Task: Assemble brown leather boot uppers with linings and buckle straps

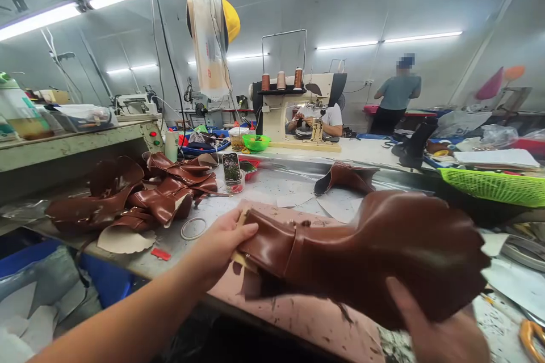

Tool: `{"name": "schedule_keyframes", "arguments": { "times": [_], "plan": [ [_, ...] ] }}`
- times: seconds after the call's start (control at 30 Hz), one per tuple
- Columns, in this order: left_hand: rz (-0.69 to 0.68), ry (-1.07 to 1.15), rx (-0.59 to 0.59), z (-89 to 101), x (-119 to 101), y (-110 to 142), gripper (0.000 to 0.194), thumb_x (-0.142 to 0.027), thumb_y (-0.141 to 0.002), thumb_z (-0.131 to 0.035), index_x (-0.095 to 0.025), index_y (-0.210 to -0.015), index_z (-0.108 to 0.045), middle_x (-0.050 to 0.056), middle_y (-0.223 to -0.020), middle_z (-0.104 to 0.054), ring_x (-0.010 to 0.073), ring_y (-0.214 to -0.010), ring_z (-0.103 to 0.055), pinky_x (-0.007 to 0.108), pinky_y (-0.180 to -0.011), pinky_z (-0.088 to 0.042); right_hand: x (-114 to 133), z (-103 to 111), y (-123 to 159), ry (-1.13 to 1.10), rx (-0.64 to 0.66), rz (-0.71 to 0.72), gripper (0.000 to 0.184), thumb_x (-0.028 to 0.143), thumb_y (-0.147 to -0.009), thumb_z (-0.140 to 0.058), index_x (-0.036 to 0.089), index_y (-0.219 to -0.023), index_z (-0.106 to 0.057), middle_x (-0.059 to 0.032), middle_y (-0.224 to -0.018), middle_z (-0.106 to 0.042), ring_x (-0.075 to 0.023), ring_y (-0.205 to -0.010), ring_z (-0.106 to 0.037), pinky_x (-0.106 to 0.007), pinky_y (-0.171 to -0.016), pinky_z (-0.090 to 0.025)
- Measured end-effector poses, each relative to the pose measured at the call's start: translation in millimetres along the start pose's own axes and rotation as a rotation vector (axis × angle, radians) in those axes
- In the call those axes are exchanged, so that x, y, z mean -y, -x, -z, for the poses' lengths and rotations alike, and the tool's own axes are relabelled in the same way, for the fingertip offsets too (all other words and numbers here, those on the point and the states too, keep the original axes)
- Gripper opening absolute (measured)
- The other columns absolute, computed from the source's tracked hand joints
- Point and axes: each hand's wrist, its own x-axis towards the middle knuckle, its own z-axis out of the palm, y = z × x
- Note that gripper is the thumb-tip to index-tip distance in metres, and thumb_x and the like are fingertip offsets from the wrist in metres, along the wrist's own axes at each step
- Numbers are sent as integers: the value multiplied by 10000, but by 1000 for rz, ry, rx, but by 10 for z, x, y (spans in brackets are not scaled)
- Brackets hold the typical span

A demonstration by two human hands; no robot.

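Observation:
I hold a glossy brown leather boot upper (366,249) above the workbench (293,193), lying sideways across the view. My left hand (221,247) grips its narrow end, thumb on top and fingers wrapped under. My right hand (438,332) supports the wide, flared end from below, thumb pressed against the leather. A pale lining edge shows by my left thumb.
A pile of brown boot uppers (140,193) lies at the left. A phone (231,167) stands in a cup, one upper (347,177) lies further back, a green basket (494,186) sits right. Beyond, a sewing machine (293,108) with a seated person (317,119); another person (398,93) stands behind.

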Motion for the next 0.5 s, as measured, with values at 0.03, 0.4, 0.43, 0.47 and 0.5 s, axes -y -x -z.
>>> {"name": "schedule_keyframes", "arguments": {
  "times": [0.03, 0.4, 0.43, 0.47, 0.5],
  "plan": [
    [61, 71, 19, 48, 121, 11, 304, -305, -643, -684, -163, -857, -521, -51, -554, -511, 82, -465, -526, 155, -427, -412, 40, 109, -79, -81, 62, -84, 284, 431, -813, -530, 210, -956, -638, -90, -794, -683, -286, -721, -639, -341, -539, -520],
    [161, 68, 142, 403, 1205, -148, 349, -490, -721, -595, -183, -886, -621, 56, -910, -687, 222, -903, -617, 338, -817, -444, -64, -308, -411, -600, 921, -103, 489, 523, -695, -600, 206, -1067, -608, -76, -1137, -600, -283, -1080, -514, -388, -910, -414],
    [118, -62, 210, 436, 1235, -165, 329, -450, -714, -620, -202, -930, -634, 54, -983, -678, 234, -967, -597, 361, -880, -413, -76, -371, -384, -546, 900, -97, 436, 503, -713, -588, 194, -1020, -617, -76, -1051, -629, -273, -1018, -544, -379, -873, -437],
    [69, -184, 268, 470, 1267, -186, 325, -414, -708, -636, -226, -973, -643, 51, -1062, -656, 246, -1049, -558, 379, -952, -357, -88, -429, -355, -495, 874, -102, 372, 486, -740, -559, 183, -944, -629, -69, -945, -648, -258, -932, -572, -364, -815, -463],
    [12, -292, 319, 502, 1306, -212, 340, -383, -708, -642, -255, -1023, -640, 46, -1148, -617, 253, -1143, -492, 386, -1020, -273, -106, -478, -328, -454, 861, -114, 330, 472, -764, -525, 173, -855, -632, -58, -836, -647, -239, -829, -588, -344, -736, -486]
  ]
}}
